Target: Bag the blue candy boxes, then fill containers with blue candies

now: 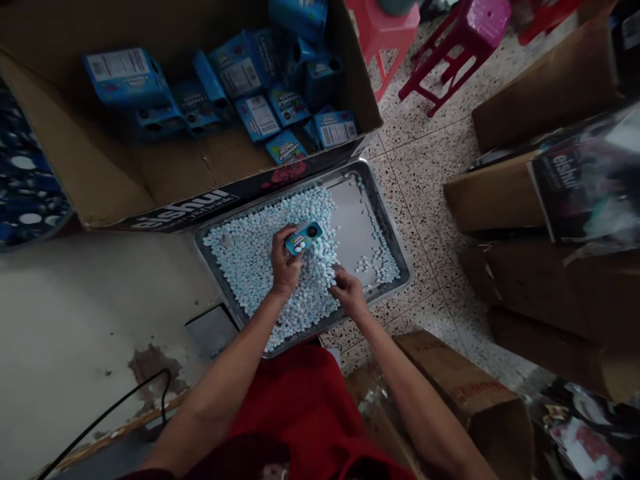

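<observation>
My left hand (286, 263) is closed around a small blue candy box (303, 238) with a dark round hole in its end. A few white candies rest at the box's near side. My right hand (349, 291) is at the edge of the heap of small white and pale blue candies (260, 247), its fingers curled in among them. The fingertips are partly hidden by the candies. Under both hands lies a metal tray (404, 257), with the candies heaped on its left and middle, and scattered along its right side.
Beyond the tray stands a big open cardboard box (100, 143) with several blue candy boxes (260, 119) inside. Dark blue packages (27, 180) are at far left. Plastic stools (463, 40) and brown cartons (545, 273) stand to the right. A dark flat object (213, 331) lies beside the tray.
</observation>
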`<control>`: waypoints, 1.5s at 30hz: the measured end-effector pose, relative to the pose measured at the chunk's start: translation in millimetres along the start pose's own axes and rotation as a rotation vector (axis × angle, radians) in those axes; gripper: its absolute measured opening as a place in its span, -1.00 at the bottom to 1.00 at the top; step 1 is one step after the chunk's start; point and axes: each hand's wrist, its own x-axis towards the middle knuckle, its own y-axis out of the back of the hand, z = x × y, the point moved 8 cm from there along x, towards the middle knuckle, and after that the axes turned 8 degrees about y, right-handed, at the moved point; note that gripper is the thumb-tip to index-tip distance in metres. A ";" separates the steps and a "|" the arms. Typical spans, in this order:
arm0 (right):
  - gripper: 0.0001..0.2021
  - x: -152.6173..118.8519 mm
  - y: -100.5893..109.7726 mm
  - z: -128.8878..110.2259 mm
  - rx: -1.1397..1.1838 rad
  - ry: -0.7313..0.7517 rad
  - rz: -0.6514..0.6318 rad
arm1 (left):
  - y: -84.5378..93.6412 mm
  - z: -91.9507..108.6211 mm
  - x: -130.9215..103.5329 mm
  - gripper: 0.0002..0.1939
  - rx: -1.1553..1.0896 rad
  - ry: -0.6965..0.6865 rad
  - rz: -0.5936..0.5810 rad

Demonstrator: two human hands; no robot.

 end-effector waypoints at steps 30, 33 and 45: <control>-0.94 29.6 32.1 -190.5 -0.335 -0.160 -0.465 | 79.5 32.5 35.6 -0.52 0.424 -0.190 -0.453; -0.95 20.9 31.1 -198.2 -0.325 -0.139 -0.481 | 85.8 35.5 32.2 -0.57 0.504 -0.177 -0.471; -0.80 -36.9 82.8 -101.1 -0.406 -0.139 -0.188 | 96.2 13.0 -0.7 -0.68 0.120 0.032 -0.346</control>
